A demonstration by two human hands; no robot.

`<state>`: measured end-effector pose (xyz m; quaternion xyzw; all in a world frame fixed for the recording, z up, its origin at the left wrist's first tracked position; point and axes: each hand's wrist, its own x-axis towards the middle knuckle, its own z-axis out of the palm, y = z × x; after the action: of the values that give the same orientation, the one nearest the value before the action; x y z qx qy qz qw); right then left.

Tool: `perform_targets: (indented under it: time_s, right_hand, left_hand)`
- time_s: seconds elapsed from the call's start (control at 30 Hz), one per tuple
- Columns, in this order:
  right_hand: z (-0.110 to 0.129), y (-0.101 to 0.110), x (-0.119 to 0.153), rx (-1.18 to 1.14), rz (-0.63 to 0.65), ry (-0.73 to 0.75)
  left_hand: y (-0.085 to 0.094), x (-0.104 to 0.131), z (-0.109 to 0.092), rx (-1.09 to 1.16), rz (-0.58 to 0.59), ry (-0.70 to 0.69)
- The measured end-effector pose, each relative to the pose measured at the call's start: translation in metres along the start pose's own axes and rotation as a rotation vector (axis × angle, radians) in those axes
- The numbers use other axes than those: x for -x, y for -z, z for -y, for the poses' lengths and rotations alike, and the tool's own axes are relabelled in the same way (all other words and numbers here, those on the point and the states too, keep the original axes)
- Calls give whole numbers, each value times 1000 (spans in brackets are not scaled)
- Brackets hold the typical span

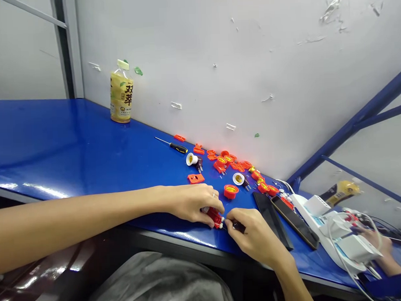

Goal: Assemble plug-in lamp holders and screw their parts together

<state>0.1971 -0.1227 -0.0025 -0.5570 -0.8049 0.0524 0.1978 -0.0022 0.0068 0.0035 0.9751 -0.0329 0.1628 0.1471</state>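
At the table's front edge my left hand point(197, 202) is closed around a small red plastic lamp-socket part point(215, 217) with white bits at its end. My right hand point(252, 232) grips a dark-handled screwdriver point(238, 227), mostly hidden by the fingers, with its thin end close to the red part. Just beyond the hands sits a red lamp-holder cup point(231, 191) with a brass-coloured inside. A flat red cover piece point(196, 178) lies past my left hand. White lamp holders point(191, 159) with dark plugs stand farther back.
Several red socket parts point(245, 164) lie along the wall. Another screwdriver point(178, 147) and a drink bottle point(121, 94) are at the left. On the right are a phone point(295, 222), a black bar point(272, 220), and a power strip point(331, 238) with chargers. Another person's hand point(381, 249) is beyond.
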Motion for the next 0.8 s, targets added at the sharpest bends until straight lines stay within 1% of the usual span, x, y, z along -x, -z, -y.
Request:
perform_targets:
  time_s: [0.3, 0.4, 0.5, 0.67, 0.73, 0.8]
  right_hand:
    - [0, -2, -2, 15, 12, 37]
    - [-1, -2, -3, -2, 25, 37]
    - [-2, -2, -4, -15, 49, 29]
    - [-1, 1, -6, 3, 68, -11]
    - [-2, 4, -3, 4, 51, -15]
    - [-2, 5, 3, -1, -21, 6]
  left_hand:
    - [0, 0, 0, 1, -37, -42]
    - [-1, -1, 0, 17, -64, -84]
    - [-3, -1, 2, 23, -81, -120]
    - [-4, -1, 3, 41, -76, -114]
    - [-4, -1, 3, 53, -77, -114]
    - [-4, -1, 4, 61, -84, -122]
